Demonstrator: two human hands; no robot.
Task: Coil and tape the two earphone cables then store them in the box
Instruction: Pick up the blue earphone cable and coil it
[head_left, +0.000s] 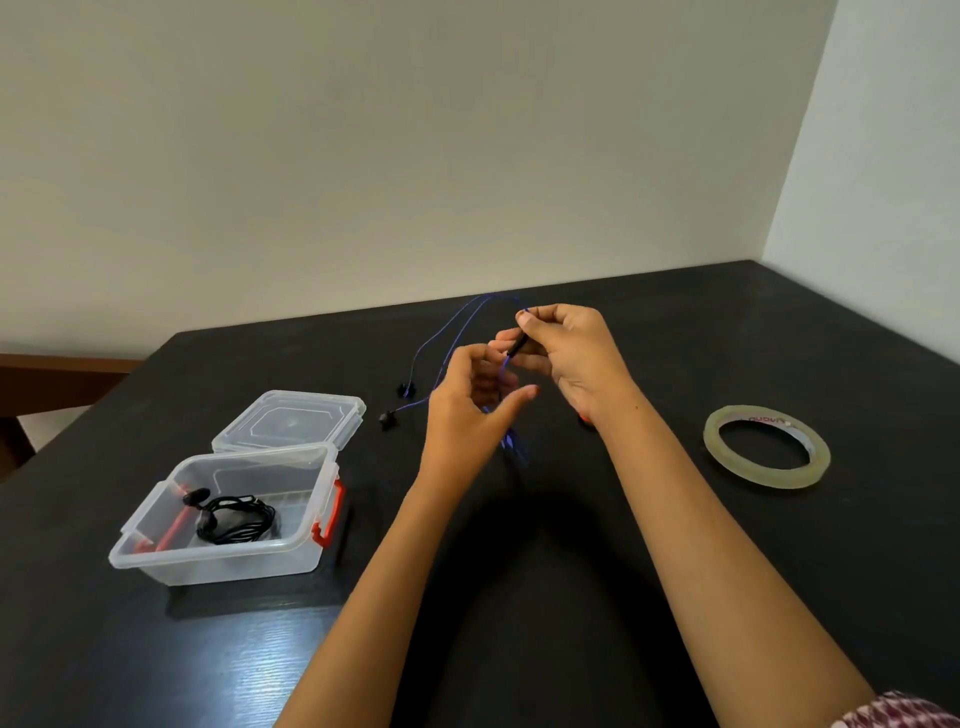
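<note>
step in hand: coiling the second cable. the black earphone cable (236, 519) already lies coiled inside the open box (228, 558), which stands on the left part of the worktop (675, 338) with its lid (288, 421) laid flat just behind it; whether that coil carries tape is too small to tell. the blue earphone cable (511, 446) is in the air between the hands, above the middle of the worktop. the right hand (571, 353) pinches the black plug (518, 345) end between thumb and fingertips. the left hand (462, 415) is raised just beside it, fingers bent and thumb held out, with the cable passing along its fingers and a few strands hanging below the palm; whether those fingers close on the cable cannot be told. the free length arcs away behind the hands and drops to the two earbuds (388, 419), which rest on the worktop between the hands and the lid. judgement: winding has only begun, since most of the length lies loose. the next move calls for the right hand to lead the cable in even turns round the left fingers while the plug end is kept fixed, drawing the earbuds in without a snag. the tape roll (769, 477) lies flat, well apart to the right, and is not yet needed.
</note>
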